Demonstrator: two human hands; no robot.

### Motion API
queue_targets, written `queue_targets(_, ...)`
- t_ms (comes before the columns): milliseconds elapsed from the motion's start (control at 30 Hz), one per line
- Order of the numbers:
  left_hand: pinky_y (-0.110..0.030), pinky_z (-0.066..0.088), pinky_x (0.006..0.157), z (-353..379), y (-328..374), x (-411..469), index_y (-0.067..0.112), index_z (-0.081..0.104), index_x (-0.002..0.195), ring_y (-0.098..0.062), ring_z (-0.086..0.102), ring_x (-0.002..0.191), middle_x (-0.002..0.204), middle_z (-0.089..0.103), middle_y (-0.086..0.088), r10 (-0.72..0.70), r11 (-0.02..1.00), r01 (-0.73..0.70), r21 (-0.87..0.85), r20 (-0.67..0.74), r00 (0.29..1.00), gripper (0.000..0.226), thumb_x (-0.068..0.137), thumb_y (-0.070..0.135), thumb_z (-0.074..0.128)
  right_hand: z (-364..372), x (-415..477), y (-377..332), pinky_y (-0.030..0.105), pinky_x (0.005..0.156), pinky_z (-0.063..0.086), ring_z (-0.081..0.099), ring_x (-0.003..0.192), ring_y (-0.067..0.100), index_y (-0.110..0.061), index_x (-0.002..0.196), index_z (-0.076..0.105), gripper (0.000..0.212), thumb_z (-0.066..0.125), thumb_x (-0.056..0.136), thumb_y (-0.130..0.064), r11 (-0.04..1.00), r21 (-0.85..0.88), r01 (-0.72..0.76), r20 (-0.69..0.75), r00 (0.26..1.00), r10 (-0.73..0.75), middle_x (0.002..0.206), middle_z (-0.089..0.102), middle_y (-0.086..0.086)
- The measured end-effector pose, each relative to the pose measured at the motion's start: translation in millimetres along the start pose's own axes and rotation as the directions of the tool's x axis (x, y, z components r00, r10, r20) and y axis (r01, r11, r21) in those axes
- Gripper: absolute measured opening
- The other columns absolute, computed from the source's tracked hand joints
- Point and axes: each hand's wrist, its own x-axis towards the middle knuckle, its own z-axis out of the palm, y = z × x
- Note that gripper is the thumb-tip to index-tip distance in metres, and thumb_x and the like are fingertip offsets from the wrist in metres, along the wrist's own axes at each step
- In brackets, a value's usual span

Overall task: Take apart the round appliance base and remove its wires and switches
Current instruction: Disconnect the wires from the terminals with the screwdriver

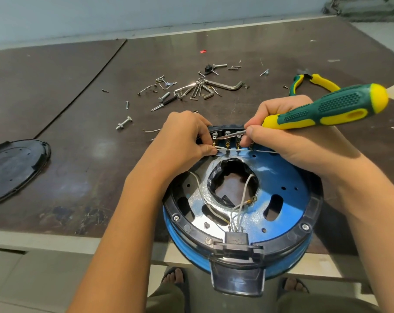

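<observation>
From the head camera. Resting at the near edge of the table (78,109): the round appliance base (281,199), opened, its near rim hanging over the edge. Pinching a white wire (227,150) with the left hand (184,141), thumb against forefinger, just beside the switch row (227,134) at the far rim. Gripping the screwdriver (327,109) with the right hand (288,136), fingers curled round it near the shaft, tip laid at the terminals.

Possible trouble:
- Slipping of the tip off a terminal into the left fingers, so close beside.
- Snapping of the wire, if pulled before its clip loosens.
- Tipping of the overhanging base off the table under a hard push.

Farther off: loose screws (168,96), and pliers (313,83) at far right.
</observation>
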Motion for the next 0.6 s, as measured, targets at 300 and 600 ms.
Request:
queue_targets(300,-0.031,0.047,0.09,-0.5,0.4,0.3,0.02,0.077,0.074,-0.015,0.061,0.104,0.108,0.061,0.013,0.0,1.0,0.0,-0.015,0.007,1.0,0.008,0.079,0.022,0.083,3.4,-2.0,-1.4,0.036,0.077,0.057,0.072,0.08,0.014,-0.014,0.072,0.07,0.014,0.068,0.086,-0.014,0.996,0.011,-0.089,-0.027,0.996,0.089,0.08,0.079,-0.003)
queue_targets(600,-0.035,0.047,0.091,1.2,-1.5,-0.1,0.017,0.079,0.075,-0.011,0.06,0.104,0.118,0.066,0.003,0.018,1.0,-0.018,-0.007,-0.005,1.0,0.006,0.079,0.02,0.082,1.7,-1.8,-2.4,0.016,0.066,0.053,0.073,0.076,0.005,-0.003,0.084,0.067,0.01,0.065,0.092,-0.01,0.988,0.103,-0.118,-0.014,0.993,0.12,0.079,0.08,0.001)
